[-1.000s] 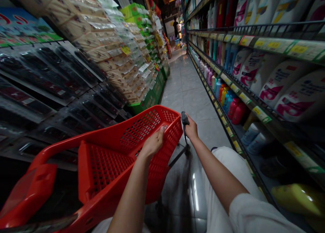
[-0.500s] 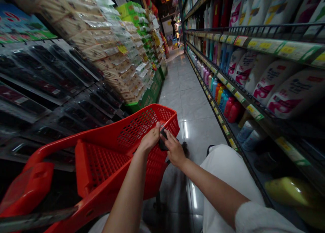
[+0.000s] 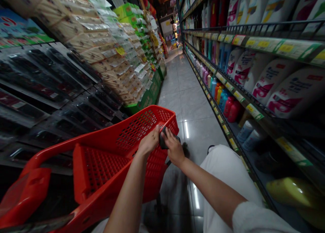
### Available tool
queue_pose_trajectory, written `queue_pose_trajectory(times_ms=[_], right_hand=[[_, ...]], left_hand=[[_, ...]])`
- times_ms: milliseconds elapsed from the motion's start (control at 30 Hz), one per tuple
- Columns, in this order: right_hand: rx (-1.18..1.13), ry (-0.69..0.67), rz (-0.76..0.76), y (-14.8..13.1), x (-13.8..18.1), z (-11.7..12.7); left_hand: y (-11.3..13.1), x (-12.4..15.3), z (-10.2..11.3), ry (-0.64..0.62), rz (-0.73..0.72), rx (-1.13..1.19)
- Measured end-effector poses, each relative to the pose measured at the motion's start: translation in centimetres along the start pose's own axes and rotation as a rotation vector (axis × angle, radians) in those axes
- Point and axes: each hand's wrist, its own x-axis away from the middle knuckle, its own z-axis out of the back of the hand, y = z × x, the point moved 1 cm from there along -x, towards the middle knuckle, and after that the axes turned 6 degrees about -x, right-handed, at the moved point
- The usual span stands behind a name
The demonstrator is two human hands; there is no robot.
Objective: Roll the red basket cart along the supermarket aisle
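A red plastic shopping basket point(image 3: 122, 141) with perforated walls hangs in front of me, tilted, its red handle at the lower left. My left hand point(image 3: 149, 142) grips the basket's near rim, fingers curled over it. My right hand point(image 3: 173, 148) is closed on a dark grip point(image 3: 163, 141), the end of the basket's pull handle, right beside the left hand at the rim. The two hands nearly touch.
I stand in a narrow store aisle with a shiny tiled floor point(image 3: 188, 101). Shelves of bottles and pouches point(image 3: 254, 73) line the right. Hanging packaged goods point(image 3: 50, 87) and stacked packs point(image 3: 114, 57) fill the left. My white-trousered leg point(image 3: 225, 168) shows below.
My right hand has swung the dark grip left from out over the floor to the basket rim, meeting my left hand. The left hand has kept its hold.
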Motion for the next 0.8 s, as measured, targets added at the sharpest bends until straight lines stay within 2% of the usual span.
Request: queue_pose_trajectory(times_ms=[67, 100, 167, 233, 300, 367, 500, 567, 700, 733, 800], right_hand=[[-0.025, -0.010, 0.024, 0.3, 1.1, -0.3], [-0.041, 0.004, -0.020, 0.9, 1.5, -0.4], [-0.101, 0.082, -0.200, 2.6, 1.7, -0.3], [-0.210, 0.227, -0.410, 4.6, 1.4, -0.2], [-0.342, 0.371, -0.521, 5.9, 0.6, 0.0], [-0.445, 0.436, -0.496, 6.4, -0.6, 0.1], [-0.534, 0.384, -0.370, 6.4, -1.5, -0.4], [-0.563, 0.389, -0.424, 6.8, -0.8, -1.2], [-0.617, 0.415, -0.691, 7.5, 0.7, -2.7], [-0.626, 0.423, -0.711, 7.4, 0.6, -2.6], [-0.636, 0.438, -0.639, 6.8, -0.2, -2.1]], left_hand=[[0.1, 0.4, 0.1, 0.014, -0.008, -0.028], [0.2, 0.6, 0.1, 0.037, -0.027, -0.043], [0.4, 1.3, 0.1, 0.089, -0.084, -0.085], [0.6, 1.9, -0.1, 0.133, -0.151, -0.151], [0.8, 2.3, -0.6, 0.176, -0.212, -0.250], [1.0, 2.6, -1.2, 0.237, -0.256, -0.363], [0.8, 2.5, -2.3, 0.348, -0.322, -0.513], [0.5, 2.3, -2.6, 0.377, -0.333, -0.549], [0.2, 2.0, -2.8, 0.385, -0.301, -0.573], [0.2, 2.0, -2.8, 0.377, -0.284, -0.575], [0.1, 1.9, -2.7, 0.353, -0.250, -0.585]])
